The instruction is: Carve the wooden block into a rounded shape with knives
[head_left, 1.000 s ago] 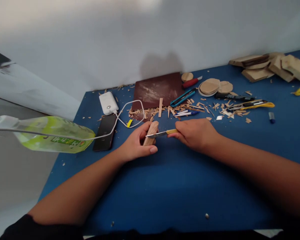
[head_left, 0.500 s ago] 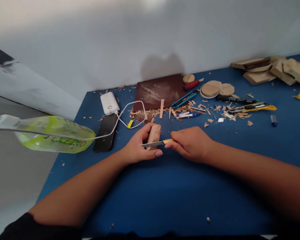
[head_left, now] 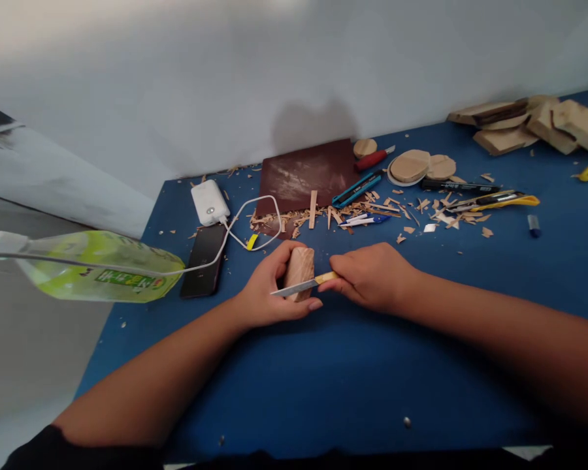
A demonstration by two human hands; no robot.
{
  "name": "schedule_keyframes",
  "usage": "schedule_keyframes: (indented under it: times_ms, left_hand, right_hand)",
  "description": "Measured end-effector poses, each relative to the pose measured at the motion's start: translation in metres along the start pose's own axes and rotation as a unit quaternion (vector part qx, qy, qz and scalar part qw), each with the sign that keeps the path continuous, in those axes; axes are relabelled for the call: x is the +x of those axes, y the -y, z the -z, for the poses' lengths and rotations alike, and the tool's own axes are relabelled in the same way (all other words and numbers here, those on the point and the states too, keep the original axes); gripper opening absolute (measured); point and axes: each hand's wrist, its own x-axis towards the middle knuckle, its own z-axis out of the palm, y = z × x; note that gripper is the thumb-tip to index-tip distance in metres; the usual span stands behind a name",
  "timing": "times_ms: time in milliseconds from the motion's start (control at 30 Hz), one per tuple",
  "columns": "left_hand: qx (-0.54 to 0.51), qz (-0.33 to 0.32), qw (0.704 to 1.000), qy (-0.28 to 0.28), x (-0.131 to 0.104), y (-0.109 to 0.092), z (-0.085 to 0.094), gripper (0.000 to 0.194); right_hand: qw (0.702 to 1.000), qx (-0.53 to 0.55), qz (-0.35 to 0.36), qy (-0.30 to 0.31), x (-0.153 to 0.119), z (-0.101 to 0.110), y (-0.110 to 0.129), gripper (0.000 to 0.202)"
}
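Note:
My left hand point(head_left: 269, 286) grips a small block of wood point(head_left: 300, 266), fingers behind it and thumb along its near side. In my right hand point(head_left: 372, 275) is a knife point(head_left: 296, 287) with a yellowish handle, the fist wrapped round it. Its blade points left and lies across the near part of the block; whether the edge bites into the wood I cannot tell. Both hands are above the blue table point(head_left: 294, 378). Wood shavings point(head_left: 367, 205) are scattered just beyond them, around a brown board point(head_left: 308, 173).
A blue cutter point(head_left: 357, 189), a red-handled knife point(head_left: 372, 159), a yellow cutter point(head_left: 500, 201) and a black marker point(head_left: 460, 187) lie beyond my hands. Wood blocks point(head_left: 551, 127) are piled back right. At left are a phone point(head_left: 203, 261), a cabled power bank point(head_left: 210, 201) and a bottle point(head_left: 102, 266).
The block has turned slightly in my left hand, showing more of its broad face. The knife blade tilts a little more. The whole view has shifted slightly.

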Motion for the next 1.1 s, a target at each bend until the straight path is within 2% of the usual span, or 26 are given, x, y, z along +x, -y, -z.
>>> schedule_keyframes:
  times_ms: [133,233,300,467,567,833,1100]
  left_hand:
    - [-0.033,0.012,0.999,-0.021,0.000,0.000,0.004,0.067]
    - [-0.041,0.004,0.999,-0.020,-0.003,0.001,0.007,0.074]
    - [-0.041,0.001,0.999,-0.019,-0.006,0.003,0.007,0.077]
    - [-0.050,-0.020,0.998,-0.030,-0.002,0.003,0.004,0.071]
    - [-0.044,-0.029,0.998,-0.026,0.002,0.002,0.001,0.067]
    - [-0.016,-0.014,0.999,-0.025,0.002,-0.002,-0.004,0.072]
    - [0.018,-0.016,0.999,-0.023,0.001,-0.003,-0.003,0.072]
  right_hand:
    - [0.996,-0.033,-0.074,-0.022,0.004,0.005,-0.015,0.068]
    - [0.986,-0.019,-0.160,-0.043,0.008,0.008,-0.030,0.071]
    - [0.982,-0.012,-0.177,-0.064,0.009,0.008,-0.034,0.071]
    - [0.996,0.046,-0.038,-0.068,0.004,0.001,-0.012,0.069]
    - [0.996,0.065,0.010,-0.056,-0.001,-0.002,0.000,0.069]
    - [0.996,0.076,0.012,-0.042,0.000,-0.002,-0.002,0.071]
    - [0.999,0.037,0.009,-0.006,-0.001,-0.001,0.004,0.069]
